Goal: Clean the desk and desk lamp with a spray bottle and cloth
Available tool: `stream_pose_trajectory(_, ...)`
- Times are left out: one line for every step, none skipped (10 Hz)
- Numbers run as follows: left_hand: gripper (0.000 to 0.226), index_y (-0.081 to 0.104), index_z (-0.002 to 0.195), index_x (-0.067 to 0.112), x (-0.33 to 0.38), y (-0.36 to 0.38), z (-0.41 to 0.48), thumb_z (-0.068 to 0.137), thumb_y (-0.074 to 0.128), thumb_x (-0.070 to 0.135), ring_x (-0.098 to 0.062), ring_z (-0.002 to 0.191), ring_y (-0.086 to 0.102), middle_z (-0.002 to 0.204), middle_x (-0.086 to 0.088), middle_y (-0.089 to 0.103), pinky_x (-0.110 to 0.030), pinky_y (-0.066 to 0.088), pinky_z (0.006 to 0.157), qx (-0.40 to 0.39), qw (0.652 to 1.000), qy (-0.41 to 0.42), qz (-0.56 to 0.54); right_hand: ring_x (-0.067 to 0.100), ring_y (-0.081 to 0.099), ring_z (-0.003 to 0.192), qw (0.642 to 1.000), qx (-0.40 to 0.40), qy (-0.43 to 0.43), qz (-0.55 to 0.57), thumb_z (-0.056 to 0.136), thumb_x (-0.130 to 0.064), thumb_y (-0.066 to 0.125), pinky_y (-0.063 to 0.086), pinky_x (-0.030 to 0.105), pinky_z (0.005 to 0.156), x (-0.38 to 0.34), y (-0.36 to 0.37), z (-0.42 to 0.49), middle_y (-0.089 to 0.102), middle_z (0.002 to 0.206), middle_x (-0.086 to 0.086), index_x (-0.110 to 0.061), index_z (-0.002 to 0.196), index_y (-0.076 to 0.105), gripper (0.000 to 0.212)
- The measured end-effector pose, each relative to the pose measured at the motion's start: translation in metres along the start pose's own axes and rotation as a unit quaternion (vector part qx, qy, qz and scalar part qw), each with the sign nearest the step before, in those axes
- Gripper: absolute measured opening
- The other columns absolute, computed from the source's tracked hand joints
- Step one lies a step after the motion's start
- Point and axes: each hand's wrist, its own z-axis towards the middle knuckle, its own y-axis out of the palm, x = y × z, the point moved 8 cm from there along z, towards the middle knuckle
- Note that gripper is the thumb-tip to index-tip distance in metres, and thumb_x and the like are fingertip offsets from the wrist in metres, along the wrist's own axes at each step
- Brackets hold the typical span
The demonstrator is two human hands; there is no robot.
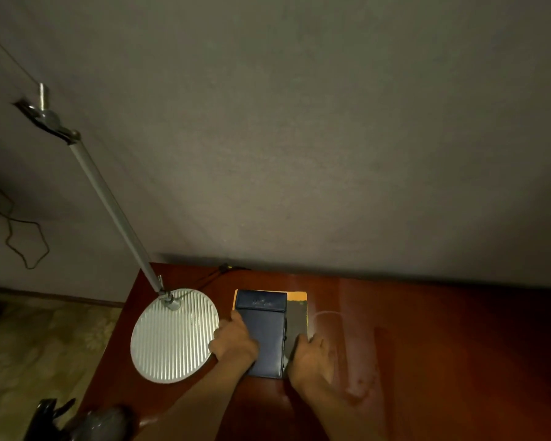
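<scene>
A glossy reddish-brown desk [442, 345] stands against a grey wall. On its left end rests the desk lamp's round ribbed silver base [172, 335], and the lamp's thin metal arm [109, 205] rises up and to the left. Beside the base lies a stack of flat items: a dark blue case [264, 316] on top of a grey and orange book [298, 313]. My left hand [236, 342] grips the stack's left edge. My right hand [312, 354] grips its right edge. No spray bottle or cloth is in view.
The lamp's black cable [223, 272] runs along the desk's back edge by the wall. A loose wire [29, 243] hangs on the wall at the left. A dark blurred object [77, 421] sits at the bottom left. Patterned floor [45, 338] lies left of the desk.
</scene>
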Motion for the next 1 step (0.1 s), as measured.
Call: stream_pose_trajectory(0.059,0.032,0.139,0.014,0.0117,-0.0016,-0.0099,0.087,0.055,0.032,-0.028,0.126,0.044,0.137,-0.012,0.039,-0.039,0.044,0.101,-0.024,0.998,0.063,0.009,0.025,0.039,0.127,1.0,0.001,-0.008,-0.005,0.091,-0.018,0.055,0.04,0.03,0.099,0.0041,-0.0209,-0.0052,0.038,0.14,0.011,-0.015,0.139,0.038,0.051)
